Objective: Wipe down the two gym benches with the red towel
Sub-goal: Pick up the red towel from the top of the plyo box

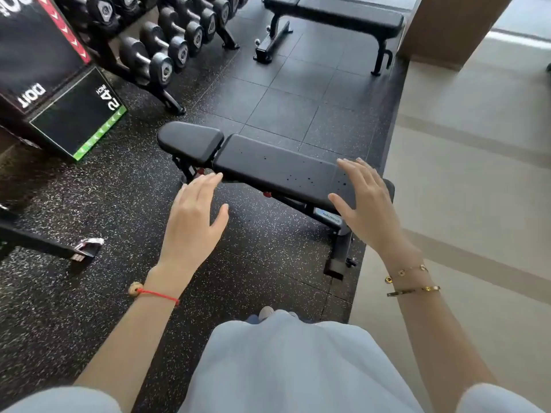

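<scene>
Black speckled rubber floor (262,263) meeting pale smooth flooring (465,180) at right, near bench (277,168) standing on the rubber — far bench (337,10) beyond it, dumbbell rack (167,34) and black plyo box (59,93) at left.

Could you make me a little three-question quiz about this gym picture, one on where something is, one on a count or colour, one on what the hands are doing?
1. Where is the dumbbell rack?
A. left of the far bench
B. right of the near bench
C. behind the person

2. How many benches show?
A. one
B. two
C. four

3. The hands are
A. gripping a red towel
B. open, holding nothing
C. clenched in fists

Answers: 1 A, it stands left of the far bench. 2 B, that one plus the near bench. 3 B, the left hand and right hand have straight fingers; no towel shows.
</scene>
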